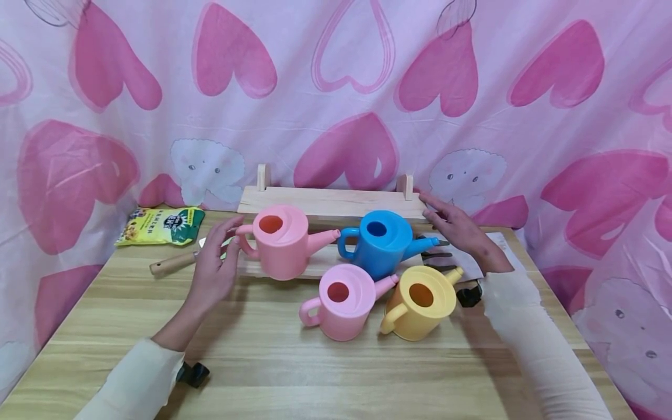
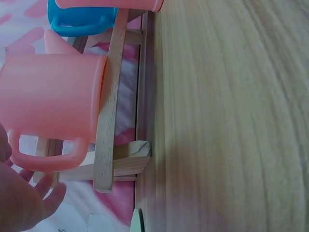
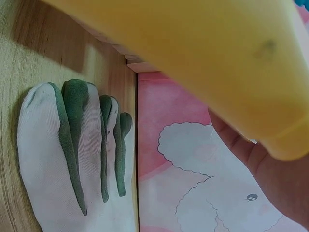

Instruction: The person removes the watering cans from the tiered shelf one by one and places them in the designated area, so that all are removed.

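Observation:
A pale wooden two-tier stand (image 1: 331, 203) bears a coral watering can (image 1: 283, 251) and a blue watering can (image 1: 382, 239) on its lower tier. My left hand (image 1: 215, 262) is at the stand's left end, beside the coral can's handle, its fingers loosely bent and spread. Whether they touch the handle or the wood, I cannot tell. With fingers extended, my right hand (image 1: 459, 227) reaches the right end of the upper tier. In front of the stand are a pink watering can (image 1: 346, 309) and a yellow watering can (image 1: 422, 309), whose spout partly hides the right hand in the right wrist view.
A yellow-green packet (image 1: 160, 226) lies at the table's back left, near a wooden-handled tool (image 1: 173, 262). White gloves with green parts (image 3: 43, 145) lie right of the stand. A pink heart-patterned curtain (image 1: 346, 146) hangs behind the table (image 1: 294, 373).

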`<state>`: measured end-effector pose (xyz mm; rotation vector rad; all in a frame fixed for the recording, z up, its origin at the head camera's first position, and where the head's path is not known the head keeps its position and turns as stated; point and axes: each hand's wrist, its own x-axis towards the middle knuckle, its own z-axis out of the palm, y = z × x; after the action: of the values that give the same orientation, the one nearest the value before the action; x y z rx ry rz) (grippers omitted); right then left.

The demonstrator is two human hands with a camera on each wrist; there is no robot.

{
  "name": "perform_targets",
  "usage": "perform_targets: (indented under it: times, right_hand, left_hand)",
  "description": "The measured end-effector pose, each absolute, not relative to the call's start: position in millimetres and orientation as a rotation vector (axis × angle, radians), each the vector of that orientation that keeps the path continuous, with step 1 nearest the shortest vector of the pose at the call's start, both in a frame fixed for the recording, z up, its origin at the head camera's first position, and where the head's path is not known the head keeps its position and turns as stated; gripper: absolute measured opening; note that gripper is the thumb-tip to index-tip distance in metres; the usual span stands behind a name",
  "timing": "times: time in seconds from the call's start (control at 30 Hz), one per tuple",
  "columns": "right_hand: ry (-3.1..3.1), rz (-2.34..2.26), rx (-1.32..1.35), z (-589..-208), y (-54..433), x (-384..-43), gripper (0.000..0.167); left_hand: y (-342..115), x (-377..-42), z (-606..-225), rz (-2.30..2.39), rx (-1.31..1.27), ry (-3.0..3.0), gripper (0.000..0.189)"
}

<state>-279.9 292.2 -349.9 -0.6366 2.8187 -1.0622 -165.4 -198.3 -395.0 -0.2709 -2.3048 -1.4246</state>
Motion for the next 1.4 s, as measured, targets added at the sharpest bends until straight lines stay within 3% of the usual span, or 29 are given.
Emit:
perform_targets:
  times: [0.8, 1.4]
  right_hand:
    - [2.812, -1.076, -0.644, -351, 293, -279, 0.059]
    - [2.796, -1.095, -0.694, -349, 292, -279, 0.058]
  left_hand:
    - [-203, -168, -395, -1.46, -0.277, -2.389, 0.036]
    - [-206, -149, -378, -1.518, -0.237, -2.375, 0.035]
